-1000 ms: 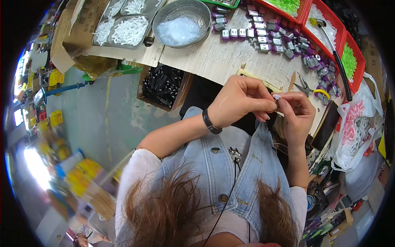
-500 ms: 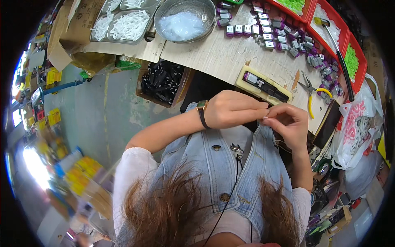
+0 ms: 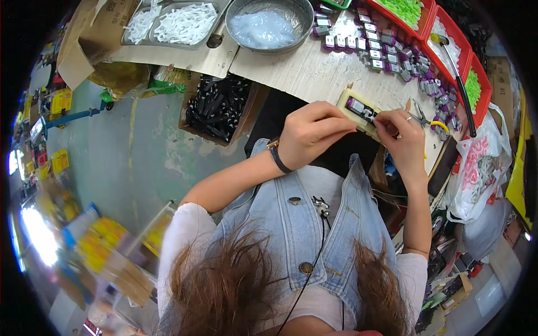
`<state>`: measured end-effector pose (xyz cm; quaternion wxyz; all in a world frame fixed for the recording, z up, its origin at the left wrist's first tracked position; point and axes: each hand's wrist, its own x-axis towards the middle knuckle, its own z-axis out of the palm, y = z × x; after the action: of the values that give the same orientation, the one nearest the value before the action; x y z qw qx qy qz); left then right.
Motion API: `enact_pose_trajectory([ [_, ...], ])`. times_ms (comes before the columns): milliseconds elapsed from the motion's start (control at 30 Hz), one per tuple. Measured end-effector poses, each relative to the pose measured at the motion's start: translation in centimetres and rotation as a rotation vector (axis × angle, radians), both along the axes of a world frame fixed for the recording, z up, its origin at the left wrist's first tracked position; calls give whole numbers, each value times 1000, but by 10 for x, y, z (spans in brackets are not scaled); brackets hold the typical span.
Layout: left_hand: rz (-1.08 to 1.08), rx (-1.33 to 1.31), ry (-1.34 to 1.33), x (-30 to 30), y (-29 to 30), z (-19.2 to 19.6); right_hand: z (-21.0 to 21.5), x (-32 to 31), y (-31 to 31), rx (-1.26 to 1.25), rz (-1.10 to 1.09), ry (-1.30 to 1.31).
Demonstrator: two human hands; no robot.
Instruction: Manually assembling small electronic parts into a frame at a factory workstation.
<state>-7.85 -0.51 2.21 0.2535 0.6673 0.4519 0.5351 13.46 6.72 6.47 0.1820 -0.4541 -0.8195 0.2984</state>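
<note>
My right hand [image 3: 404, 133] pinches a small white part [image 3: 369, 116] with thumb and forefinger. It holds the part down at a cream-coloured block [image 3: 348, 112] on the table's front edge. In the block's slot lies a black housing with a small silver-and-purple motor [image 3: 355, 105] at its far-left end; my right fingers hide the near end. My left hand [image 3: 315, 133] is closed just left of the block, fingertips pressed together and pointing at it. What those fingers hold, if anything, I cannot make out.
Pliers with yellow handles [image 3: 434, 123] lie right of the block. Many small motors [image 3: 375, 53] cover the table behind it. Red bins [image 3: 481, 103] hold green and white pieces, with a long black-handled tool [image 3: 462, 84] across them. A metal bowl [image 3: 231, 28] and box of black parts [image 3: 252, 115] are leftward.
Both hands have moved forward from in front of my vest to the cream block. My right hand has brought the small white part onto the housing. The view has shifted slightly.
</note>
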Motion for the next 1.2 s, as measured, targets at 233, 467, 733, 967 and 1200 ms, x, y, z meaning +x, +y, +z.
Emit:
enact_pose_trajectory([
  [233,-21,293,337,21,22,-8,9,-3,7,-77,21,-91],
  [467,-33,336,545,24,23,-12,29,53,64,127,-344,207],
  [733,-98,231,438,26,34,-13,-12,263,214,96,-633,-464],
  [967,-142,214,317,23,34,-8,-17,251,225,7,-594,-437],
  [1200,-12,-91,-94,24,5,39,44,87,82,64,-539,304],
])
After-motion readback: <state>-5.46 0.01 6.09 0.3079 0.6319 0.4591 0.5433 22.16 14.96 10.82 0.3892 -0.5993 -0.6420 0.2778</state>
